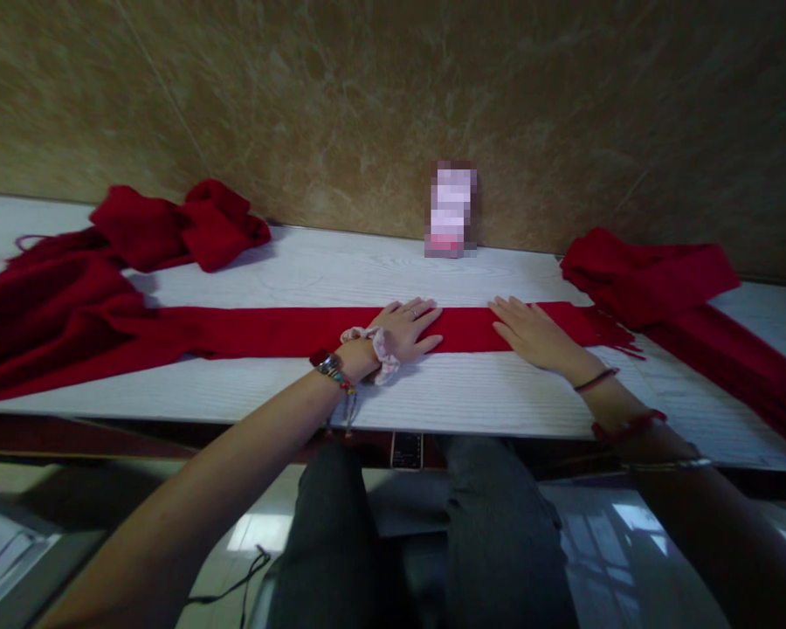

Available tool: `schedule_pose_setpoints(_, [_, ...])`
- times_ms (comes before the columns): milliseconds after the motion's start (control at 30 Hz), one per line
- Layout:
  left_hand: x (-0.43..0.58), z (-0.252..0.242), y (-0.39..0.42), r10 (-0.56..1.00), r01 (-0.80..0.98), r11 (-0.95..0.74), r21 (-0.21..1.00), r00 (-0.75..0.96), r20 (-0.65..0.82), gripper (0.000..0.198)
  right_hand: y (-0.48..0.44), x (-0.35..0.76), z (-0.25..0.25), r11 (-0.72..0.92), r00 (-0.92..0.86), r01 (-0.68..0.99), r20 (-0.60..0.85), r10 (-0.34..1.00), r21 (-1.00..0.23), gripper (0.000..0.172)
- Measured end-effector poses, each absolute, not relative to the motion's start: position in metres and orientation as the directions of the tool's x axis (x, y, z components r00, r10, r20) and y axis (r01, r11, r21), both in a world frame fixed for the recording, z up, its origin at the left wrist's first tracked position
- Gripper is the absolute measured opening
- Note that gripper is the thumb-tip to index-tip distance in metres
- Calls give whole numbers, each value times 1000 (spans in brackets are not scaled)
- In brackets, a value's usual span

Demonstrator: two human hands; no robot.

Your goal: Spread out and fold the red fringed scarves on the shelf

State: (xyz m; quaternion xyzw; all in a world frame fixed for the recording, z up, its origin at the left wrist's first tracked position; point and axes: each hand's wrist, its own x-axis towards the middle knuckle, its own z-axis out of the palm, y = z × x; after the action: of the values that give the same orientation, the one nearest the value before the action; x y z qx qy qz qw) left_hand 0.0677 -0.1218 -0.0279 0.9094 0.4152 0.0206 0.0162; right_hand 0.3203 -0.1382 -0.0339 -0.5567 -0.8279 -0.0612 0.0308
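A red scarf point(275, 332) lies stretched flat in a long strip across the white table, its fringed end point(619, 335) toward the right. My left hand point(406, 332) rests flat on the strip near its middle, fingers spread. Farther right, my right hand point(530, 332) also lies flat on the cloth close to the fringe, palm down with fingers extended. Bare red fabric shows between the two hands. On the left the strip runs into a loose, rumpled heap of red cloth point(52, 314).
Another bunched red scarf point(216, 223) lies at the back left. A folded red scarf point(655, 275) trails off the right front edge of the table point(498, 402). A blurred phone-like object point(451, 210) leans against the marble wall point(341, 114). Below the edge sits a dark phone point(407, 450).
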Motion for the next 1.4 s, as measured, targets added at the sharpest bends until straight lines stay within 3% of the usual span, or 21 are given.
schedule_pose_setpoints(300, [69,-30,-120,759,757,-652,45,650,43,55,-126,385,-40,128,-113,988,174,978,-82,52])
schedule_pose_setpoints(433, [66,-33,-120,753,752,-658,43,655,63,61,-132,346,-23,267,-223,958,307,925,-109,52])
schedule_pose_setpoints(567, [63,-34,-120,753,752,-658,50,657,34,62,-143,291,-19,517,-488,845,200,849,-135,49])
schedule_pose_setpoints(667, [64,-34,-121,748,746,-664,44,664,20,62,-148,275,-28,523,-511,846,125,850,-99,49])
schedule_pose_setpoints(933, [40,-31,-121,686,687,-727,16,727,-20,65,-150,280,-39,502,-488,862,162,858,-64,48])
schedule_pose_setpoints(1267, [4,-25,-129,720,720,-694,13,694,0,53,-143,270,-32,424,-390,883,185,902,-203,47])
schedule_pose_setpoints(1400, [7,-29,-128,741,741,-671,5,671,31,55,-143,246,-28,472,-433,865,223,873,-169,48])
